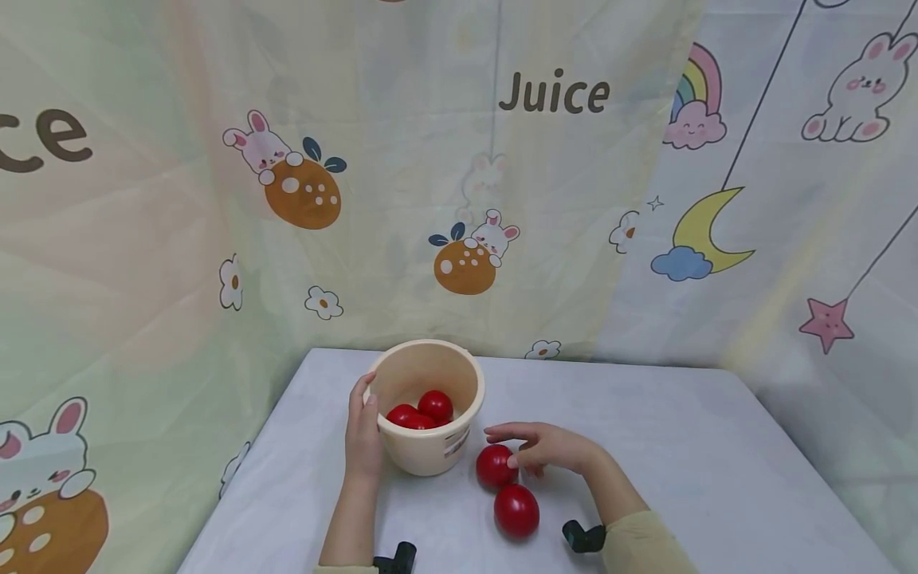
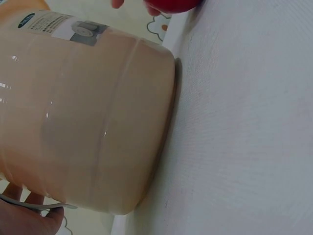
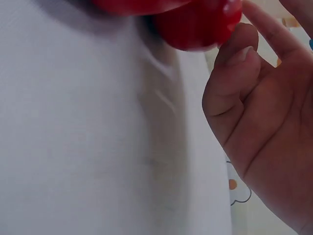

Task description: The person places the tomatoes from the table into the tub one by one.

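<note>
A cream plastic bucket [image 1: 423, 456] stands on the table, with several glossy red balls [image 1: 435, 406] inside. My left hand [image 1: 364, 438] grips the bucket's left side at the rim; in the left wrist view, the fingers [image 2: 34, 198] curl by a thin grey loop on its side. To the right of the bucket, one red ball [image 1: 495, 467] lies just behind another red ball [image 1: 516, 512]. My right hand [image 1: 552, 448] is at the rear ball, index finger stretched over its far side and thumb against its right side. In the right wrist view, the fingertips meet this ball [image 3: 200, 24].
A white cloth covers the table [image 1: 645, 422]. Behind it hangs a printed curtain [image 1: 387, 159] with rabbits, fruit and a moon. A dark wrist device [image 1: 582, 537] sits by the right sleeve, and a similar device [image 1: 397, 558] by the left.
</note>
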Demonstrator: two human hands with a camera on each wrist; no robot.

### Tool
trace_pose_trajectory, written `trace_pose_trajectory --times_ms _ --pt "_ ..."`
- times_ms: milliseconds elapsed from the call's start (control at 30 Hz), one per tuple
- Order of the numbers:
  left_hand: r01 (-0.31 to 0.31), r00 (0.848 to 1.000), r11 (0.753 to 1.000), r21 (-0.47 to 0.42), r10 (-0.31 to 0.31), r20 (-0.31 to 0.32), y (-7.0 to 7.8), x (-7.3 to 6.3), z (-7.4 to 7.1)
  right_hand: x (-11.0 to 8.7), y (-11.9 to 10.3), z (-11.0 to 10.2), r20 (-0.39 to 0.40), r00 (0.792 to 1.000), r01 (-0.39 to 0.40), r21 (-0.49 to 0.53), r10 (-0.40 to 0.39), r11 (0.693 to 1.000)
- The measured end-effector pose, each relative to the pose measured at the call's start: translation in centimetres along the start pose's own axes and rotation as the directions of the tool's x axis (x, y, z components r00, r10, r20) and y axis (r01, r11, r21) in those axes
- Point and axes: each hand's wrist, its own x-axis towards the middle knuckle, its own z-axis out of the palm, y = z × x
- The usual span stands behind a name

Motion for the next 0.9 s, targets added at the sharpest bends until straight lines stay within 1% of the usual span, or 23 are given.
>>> trace_pose_trajectory --times_ms 133,300,400,600,900 --pt "-0.008 1.0 1.0 -0.005 0.008 0.001 -0.1 0.0 0.0 0.2 0.9 0.4 -0.01 0.999 -0.035 0.005 0.035 0.999" --pt "-0.006 1.0 1.0 -0.01 0.007 0.001 -0.1 0.0 0.0 0.2 1.5 0.8 -0.022 0.998 -0.053 0.027 0.054 0.998" --pt "0.001 1.0 1.0 -0.005 -0.001 0.0 -0.1 0.0 0.0 0.2 1.7 0.9 -0.023 0.998 -0.056 0.029 0.057 0.998" --pt "-0.006 1.0 1.0 0.005 0.006 0.0 0.1 -0.1 0.0 0.1 1.8 1.1 -0.038 0.998 -0.047 0.025 0.047 0.999" --pt "-0.014 1.0 1.0 -0.004 0.014 0.0 0.2 -0.1 0.0 0.2 2.1 1.3 -0.06 0.998 -0.032 0.027 0.034 0.999"
